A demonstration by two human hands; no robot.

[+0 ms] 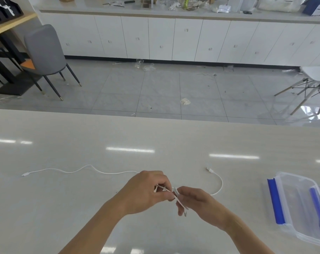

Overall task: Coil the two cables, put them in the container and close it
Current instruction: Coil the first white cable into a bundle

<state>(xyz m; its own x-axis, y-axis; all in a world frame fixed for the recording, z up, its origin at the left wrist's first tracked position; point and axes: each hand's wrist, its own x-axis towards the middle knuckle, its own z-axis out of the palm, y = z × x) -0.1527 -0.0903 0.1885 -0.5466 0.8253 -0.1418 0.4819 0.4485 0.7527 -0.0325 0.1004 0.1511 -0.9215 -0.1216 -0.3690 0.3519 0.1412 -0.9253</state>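
Observation:
Two thin white cables lie on the pale table. One white cable (67,171) trails from a plug at the far left toward my left hand (146,191). The other white cable (219,182) curves from a USB plug at the upper right down to my right hand (197,202). Both hands meet at the table's middle, pinching cable strands between the fingertips; which strand belongs to which cable is hidden by the fingers. A clear plastic container (298,204) with blue clips lies at the right, its lid seeming to sit beside it at the frame edge.
The table's far edge (155,118) runs across the middle of the view. Beyond it are a tiled floor with scraps, a grey chair (43,52) at the left, a white chair (312,79) at the right and white cabinets at the back.

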